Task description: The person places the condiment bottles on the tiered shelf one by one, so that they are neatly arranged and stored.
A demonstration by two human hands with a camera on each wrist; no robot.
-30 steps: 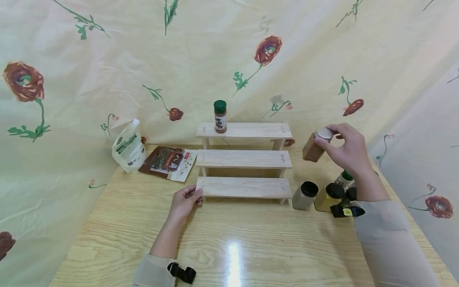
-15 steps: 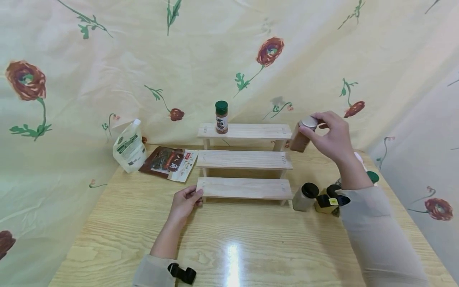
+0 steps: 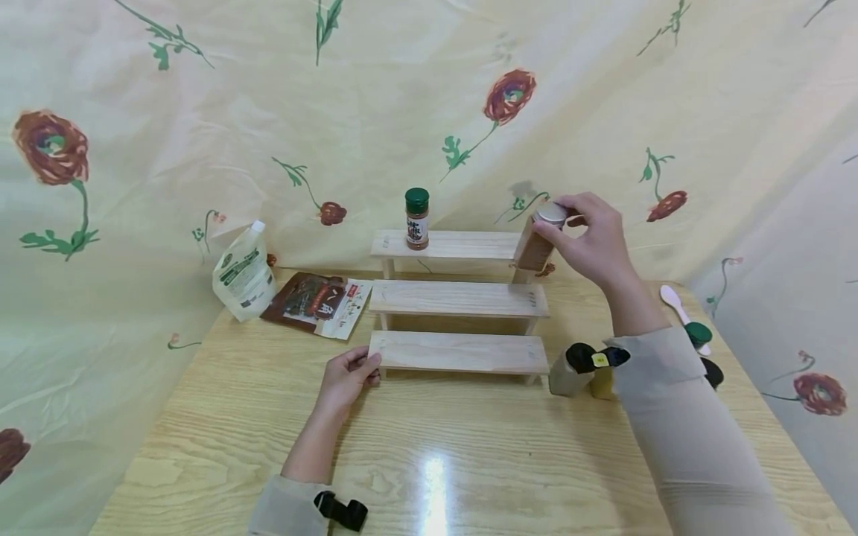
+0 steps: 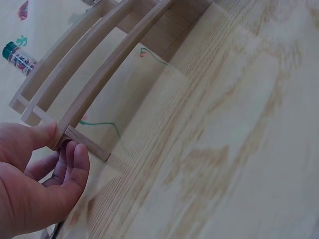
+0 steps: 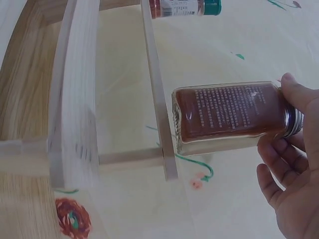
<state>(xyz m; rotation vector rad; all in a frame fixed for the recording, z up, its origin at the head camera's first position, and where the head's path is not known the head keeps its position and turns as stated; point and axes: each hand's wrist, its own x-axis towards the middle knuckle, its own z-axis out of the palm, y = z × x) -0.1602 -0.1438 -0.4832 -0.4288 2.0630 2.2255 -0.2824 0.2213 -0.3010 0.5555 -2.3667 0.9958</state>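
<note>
A three-tier wooden shelf [image 3: 459, 298] stands on the table. My left hand [image 3: 345, 383] grips the left end of its lowest tier, thumb on top and fingers beneath, as the left wrist view shows. By its silver lid, my right hand [image 3: 593, 238] holds a square glass jar [image 5: 229, 112] of reddish-brown powder, slightly tilted. The jar hangs at the right end of the top tier; in the right wrist view its base is close to the board's edge, and whether they touch I cannot tell. A green-capped spice bottle [image 3: 417, 219] stands upright on the top tier's left part.
Left of the shelf are a white spouted pouch [image 3: 243, 274] and a flat brown packet [image 3: 315, 304]. To the right, partly under my forearm, stand a black-lidded jar [image 3: 566, 376], a yellow jar [image 3: 602, 385], a green-capped container [image 3: 698, 333] and a white spoon [image 3: 672, 299].
My right hand has carried the brown-powder jar leftward and up, from right of the shelf to the top tier's right end. The left hand has kept its grip on the lowest tier.
</note>
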